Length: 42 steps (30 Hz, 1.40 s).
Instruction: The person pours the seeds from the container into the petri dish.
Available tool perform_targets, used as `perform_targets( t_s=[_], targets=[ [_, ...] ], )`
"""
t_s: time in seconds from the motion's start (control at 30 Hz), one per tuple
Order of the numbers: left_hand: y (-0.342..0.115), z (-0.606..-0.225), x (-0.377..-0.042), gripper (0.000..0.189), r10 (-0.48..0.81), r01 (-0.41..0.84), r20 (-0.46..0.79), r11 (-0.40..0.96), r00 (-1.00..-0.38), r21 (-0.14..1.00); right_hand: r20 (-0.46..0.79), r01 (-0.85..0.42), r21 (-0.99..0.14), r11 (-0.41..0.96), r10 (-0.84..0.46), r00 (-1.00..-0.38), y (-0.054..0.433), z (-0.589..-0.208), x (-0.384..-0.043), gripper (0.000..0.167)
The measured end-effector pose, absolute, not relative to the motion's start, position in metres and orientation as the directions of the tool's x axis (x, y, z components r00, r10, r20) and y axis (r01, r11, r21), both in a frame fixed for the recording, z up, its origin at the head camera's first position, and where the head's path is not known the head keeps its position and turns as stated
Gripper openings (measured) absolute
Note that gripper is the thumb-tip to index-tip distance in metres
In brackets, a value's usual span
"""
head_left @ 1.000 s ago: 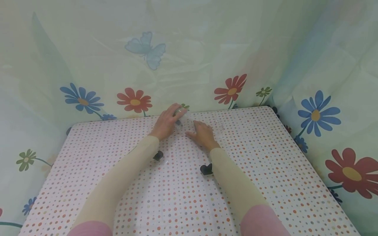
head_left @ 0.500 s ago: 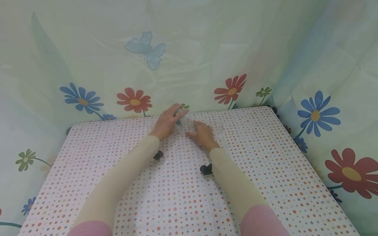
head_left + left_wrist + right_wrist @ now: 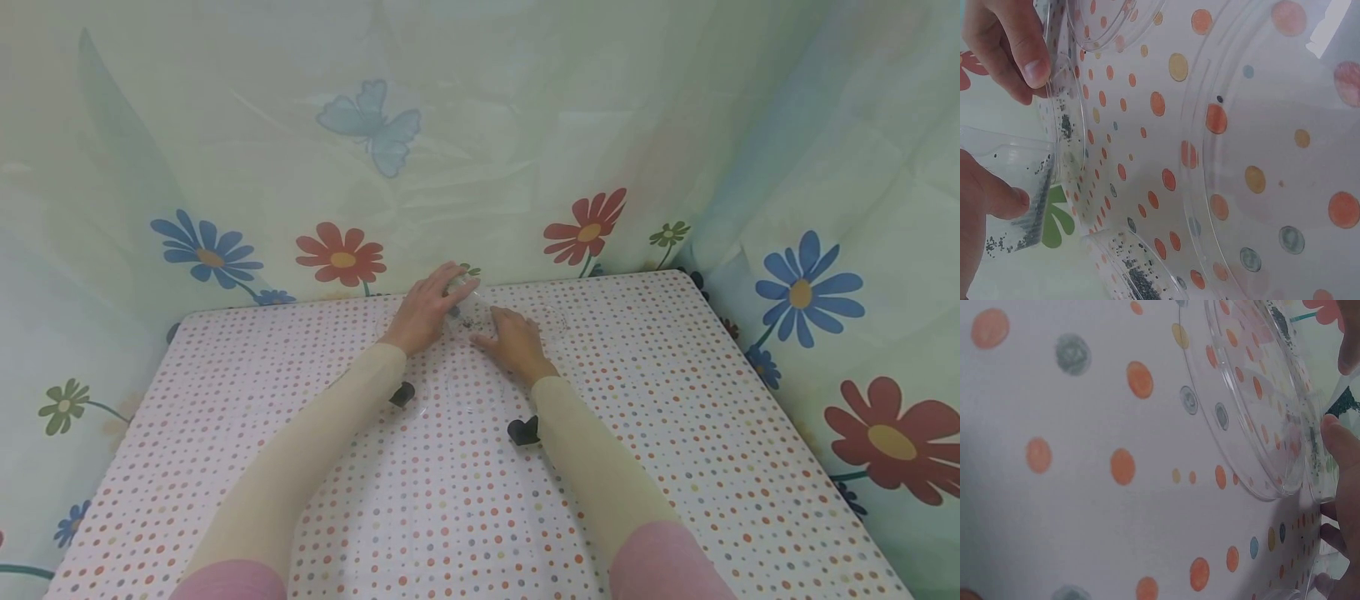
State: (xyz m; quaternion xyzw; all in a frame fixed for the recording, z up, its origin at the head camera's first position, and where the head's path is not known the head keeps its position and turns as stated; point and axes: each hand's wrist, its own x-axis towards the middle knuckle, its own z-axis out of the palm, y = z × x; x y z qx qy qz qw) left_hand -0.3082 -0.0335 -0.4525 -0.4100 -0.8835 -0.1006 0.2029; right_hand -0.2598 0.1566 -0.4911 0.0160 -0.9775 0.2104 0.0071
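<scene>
Dark granules (image 3: 468,323) have come into sight since the earlier head frame, between the left hand (image 3: 420,312) and the right hand (image 3: 519,342), near the tabletop's (image 3: 637,358) back edge; both hands are almost unmoved.

Left wrist view: the left hand pinches a tilted clear plastic cup (image 3: 1032,165), granules banked against its lower wall. The right thumb and fingers bend round the rim of a small clear dish (image 3: 1082,112) by the cup's mouth. Tipping faster could send granules over that low rim; a loosened right grip could let the dish slide from under the cup.

Right wrist view: the right thumb lies just beside the cup, other fingers bent and apart; a bump there could scatter grains toward the back edge.
</scene>
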Motion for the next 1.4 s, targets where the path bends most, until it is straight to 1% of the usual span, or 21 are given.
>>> perform_targets(
  t_s=[0.3, 0.8, 1.4],
  targets=[
    [-0.0334, -0.4535, -0.3092, 0.082, 0.689, 0.765, 0.436, 0.644, -0.578, -0.004, 0.026, -0.041, -0.407, 0.913, -0.033, -0.999, 0.1564, -0.4908, -0.2594, 0.076],
    [-0.0322, -0.4510, -0.3066, 0.080, 0.688, 0.765, 0.427, 0.644, -0.587, 0.014, 0.017, -0.035, -0.412, 0.911, -0.031, -0.999, 0.1563, -0.4890, -0.2588, 0.076],
    [-0.0324, -0.4525, -0.3074, 0.080, 0.687, 0.773, 0.445, 0.634, -0.575, 0.021, -0.007, -0.020, -0.417, 0.909, -0.025, -1.000, 0.1564, -0.4861, -0.2581, 0.077]
  ],
)
